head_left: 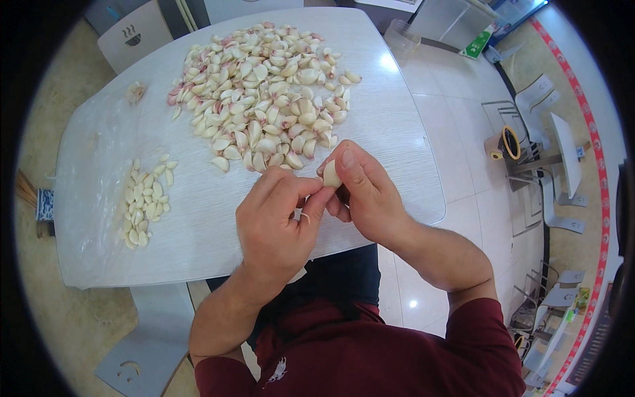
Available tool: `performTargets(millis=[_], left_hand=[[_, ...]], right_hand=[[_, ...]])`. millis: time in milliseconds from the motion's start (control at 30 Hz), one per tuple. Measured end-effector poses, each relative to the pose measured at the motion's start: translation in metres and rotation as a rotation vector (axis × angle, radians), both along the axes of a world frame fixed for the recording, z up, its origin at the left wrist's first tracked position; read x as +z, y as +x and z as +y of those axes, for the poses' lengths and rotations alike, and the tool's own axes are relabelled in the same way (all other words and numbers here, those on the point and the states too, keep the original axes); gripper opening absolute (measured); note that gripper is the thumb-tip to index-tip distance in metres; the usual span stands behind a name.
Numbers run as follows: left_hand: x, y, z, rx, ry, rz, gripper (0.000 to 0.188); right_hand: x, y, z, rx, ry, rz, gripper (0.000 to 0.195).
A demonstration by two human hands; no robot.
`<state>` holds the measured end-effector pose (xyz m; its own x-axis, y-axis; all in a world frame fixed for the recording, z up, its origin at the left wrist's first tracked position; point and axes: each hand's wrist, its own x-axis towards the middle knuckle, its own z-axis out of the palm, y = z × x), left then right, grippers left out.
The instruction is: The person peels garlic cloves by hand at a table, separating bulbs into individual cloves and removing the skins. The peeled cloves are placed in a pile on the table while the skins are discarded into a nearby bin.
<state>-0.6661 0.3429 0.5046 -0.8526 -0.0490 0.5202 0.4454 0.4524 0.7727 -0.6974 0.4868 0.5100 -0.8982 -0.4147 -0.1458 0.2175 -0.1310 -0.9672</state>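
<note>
Between my two hands, above the table's near edge, is a pale garlic clove (331, 174). My right hand (369, 191) grips it with the thumb along its side. My left hand (280, 213) pinches its lower end between thumb and fingertips. A thin curl of skin (305, 216) clings near my left thumb. Beyond my hands spreads a large heap of unpeeled garlic cloves (258, 94), some tinged pink. A smaller group of smooth peeled cloves (146, 201) lies to the left, on a clear plastic sheet (94, 198).
The white table (392, 134) has rounded corners. A garlic bulb (135, 92) sits on the plastic at the far left. Chairs (134, 37) stand at the far side and at the lower left (144, 352). A waste bin (502, 144) is on the tiled floor to the right.
</note>
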Motion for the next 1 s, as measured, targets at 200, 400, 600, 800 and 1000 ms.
performTargets(millis=[200,400,600,800,1000], left_hand=[[0.0,0.004,-0.005,-0.218,0.387,-0.309,0.008],[-0.005,0.001,-0.005,-0.404,0.94,-0.596,0.006],[0.0,0.003,-0.002,-0.367,1.087,-0.644,0.005],[0.006,0.002,-0.001,-0.339,1.094,-0.682,0.007],[0.007,-0.001,0.002,-0.422,1.126,-0.506,0.009]], right_hand=[[0.002,0.001,0.009,0.108,-0.089,-0.052,0.039],[0.004,0.006,0.011,0.129,-0.317,-0.171,0.03],[0.002,0.004,0.021,0.163,-0.24,-0.159,0.021],[-0.003,0.003,0.029,0.239,-0.322,-0.264,0.022],[-0.012,0.001,0.034,0.309,-0.477,-0.408,0.02]])
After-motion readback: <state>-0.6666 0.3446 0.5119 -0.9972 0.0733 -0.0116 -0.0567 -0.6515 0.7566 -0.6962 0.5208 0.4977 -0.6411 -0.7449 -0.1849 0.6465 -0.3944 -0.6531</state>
